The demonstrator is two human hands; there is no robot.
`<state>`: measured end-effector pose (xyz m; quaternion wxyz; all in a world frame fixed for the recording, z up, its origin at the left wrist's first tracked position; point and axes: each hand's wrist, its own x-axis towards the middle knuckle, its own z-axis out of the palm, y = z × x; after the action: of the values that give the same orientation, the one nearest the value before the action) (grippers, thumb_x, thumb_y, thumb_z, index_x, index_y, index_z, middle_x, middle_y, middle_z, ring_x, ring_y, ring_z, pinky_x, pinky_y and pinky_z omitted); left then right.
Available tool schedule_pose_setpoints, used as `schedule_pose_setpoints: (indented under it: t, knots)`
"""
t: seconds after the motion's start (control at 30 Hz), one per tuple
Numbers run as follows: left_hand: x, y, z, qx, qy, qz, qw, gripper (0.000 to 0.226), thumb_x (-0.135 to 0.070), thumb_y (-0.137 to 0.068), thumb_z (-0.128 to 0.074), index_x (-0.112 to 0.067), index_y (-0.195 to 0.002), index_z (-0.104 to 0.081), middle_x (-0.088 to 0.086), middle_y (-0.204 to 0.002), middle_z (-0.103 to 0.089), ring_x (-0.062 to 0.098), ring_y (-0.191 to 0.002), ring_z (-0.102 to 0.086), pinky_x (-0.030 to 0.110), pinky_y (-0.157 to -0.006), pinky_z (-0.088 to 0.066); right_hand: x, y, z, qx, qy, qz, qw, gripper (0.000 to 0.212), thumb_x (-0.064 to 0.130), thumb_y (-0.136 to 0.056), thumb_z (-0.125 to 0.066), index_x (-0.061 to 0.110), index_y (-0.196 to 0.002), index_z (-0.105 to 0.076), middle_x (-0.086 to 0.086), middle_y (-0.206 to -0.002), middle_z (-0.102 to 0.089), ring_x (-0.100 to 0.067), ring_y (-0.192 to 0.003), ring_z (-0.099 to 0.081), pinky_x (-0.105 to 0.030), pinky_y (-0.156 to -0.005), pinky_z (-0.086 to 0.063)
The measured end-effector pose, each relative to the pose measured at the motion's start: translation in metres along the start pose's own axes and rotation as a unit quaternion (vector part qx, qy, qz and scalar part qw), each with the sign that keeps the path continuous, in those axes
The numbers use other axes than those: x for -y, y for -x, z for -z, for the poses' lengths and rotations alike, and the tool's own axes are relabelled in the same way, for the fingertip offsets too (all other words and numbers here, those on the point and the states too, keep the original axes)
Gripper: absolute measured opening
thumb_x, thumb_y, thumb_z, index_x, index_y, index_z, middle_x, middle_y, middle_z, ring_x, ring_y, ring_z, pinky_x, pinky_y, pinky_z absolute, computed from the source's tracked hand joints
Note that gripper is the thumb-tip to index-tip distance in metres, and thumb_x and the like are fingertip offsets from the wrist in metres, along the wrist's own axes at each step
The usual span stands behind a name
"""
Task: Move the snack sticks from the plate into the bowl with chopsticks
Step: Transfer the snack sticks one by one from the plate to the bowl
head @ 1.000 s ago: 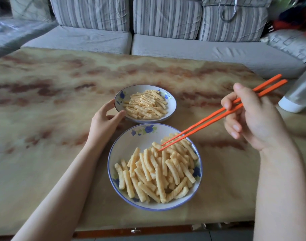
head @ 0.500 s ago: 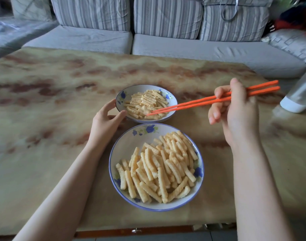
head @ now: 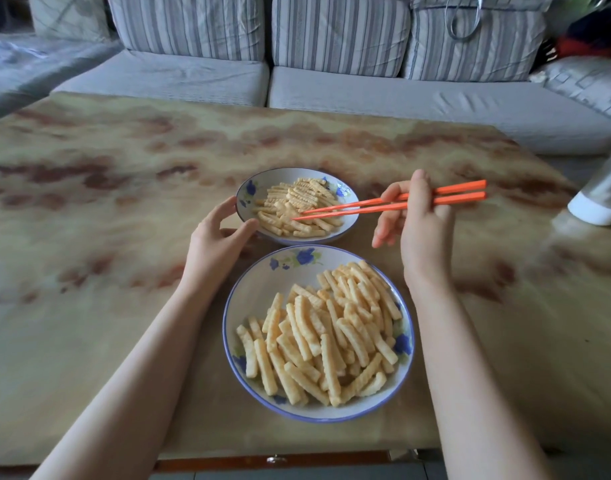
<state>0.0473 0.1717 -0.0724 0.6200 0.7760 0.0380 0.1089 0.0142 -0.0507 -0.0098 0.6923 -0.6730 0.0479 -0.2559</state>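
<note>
A large blue-rimmed plate [head: 262,289] sits near me, heaped with pale yellow ridged snack sticks [head: 332,334]. Just beyond it is a smaller flowered bowl [head: 262,178] holding more snack sticks [head: 297,199]. My right hand [head: 422,230] grips a pair of orange chopsticks [head: 366,206], which lie almost level. Their tips are slightly apart, down among the sticks in the middle of the bowl. I cannot tell if a stick is pinched between them. My left hand [head: 214,244] clasps the bowl's left rim between thumb and fingers.
Both dishes stand on a marbled beige-and-brown table [head: 124,202]. A white container [head: 602,199] stands at the table's right edge. A grey striped sofa [head: 332,88] runs along the far side. The table's front edge is just below the plate.
The chopsticks rose from the plate's sticks and swung away from me to the bowl, levelling out, with their tips now deeper over its middle. My left hand stayed on the bowl's rim.
</note>
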Motion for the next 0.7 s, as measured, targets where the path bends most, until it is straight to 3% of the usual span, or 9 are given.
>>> schedule_pose_setpoints:
  t: [0.13,0.37,0.53,0.7]
  knots:
    - [0.0,0.0,0.0,-0.002,0.0,0.0,1.0,0.046,-0.021,-0.09,-0.068,-0.027,-0.134,-0.058,-0.008,-0.093,-0.074,0.007,-0.066,-0.07,0.021,-0.069,-0.057,0.002,0.001,0.003,0.011,0.007,0.004,1.0,0.049,0.03,-0.105,-0.032,0.015,-0.064,-0.055,-0.003,-0.036,-0.047,-0.02,-0.03,-0.046,-0.024,-0.037,-0.027]
    - [0.001,-0.001,0.0,-0.002,-0.003,-0.004,1.0,0.046,-0.023,-0.09,-0.068,-0.028,-0.135,-0.058,-0.005,-0.114,-0.071,0.005,-0.07,-0.07,0.015,-0.066,-0.055,0.035,0.0,0.03,0.058,-0.039,0.001,0.998,0.047,0.027,-0.104,-0.032,0.012,-0.064,-0.052,-0.002,-0.033,-0.041,-0.019,-0.027,-0.039,-0.03,-0.039,-0.022]
    - [0.001,0.0,0.001,0.001,-0.005,-0.006,1.0,0.044,-0.022,-0.09,-0.067,-0.03,-0.132,-0.059,-0.003,-0.109,-0.073,0.01,-0.072,-0.071,0.027,-0.075,-0.057,0.051,0.007,0.052,0.138,0.021,-0.02,0.99,0.051,0.03,-0.103,-0.034,0.016,-0.059,-0.054,-0.007,-0.038,-0.039,-0.02,-0.025,-0.035,-0.035,-0.04,-0.015]
    - [0.002,-0.001,0.001,0.0,-0.006,-0.009,1.0,0.043,-0.023,-0.09,-0.068,-0.031,-0.131,-0.059,-0.004,-0.115,-0.072,0.01,-0.075,-0.071,0.028,-0.078,-0.057,0.056,0.01,0.055,0.17,0.055,-0.045,0.983,0.048,0.031,-0.103,-0.034,0.01,-0.063,-0.051,-0.006,-0.033,-0.036,-0.02,-0.024,-0.034,-0.033,-0.04,-0.013]
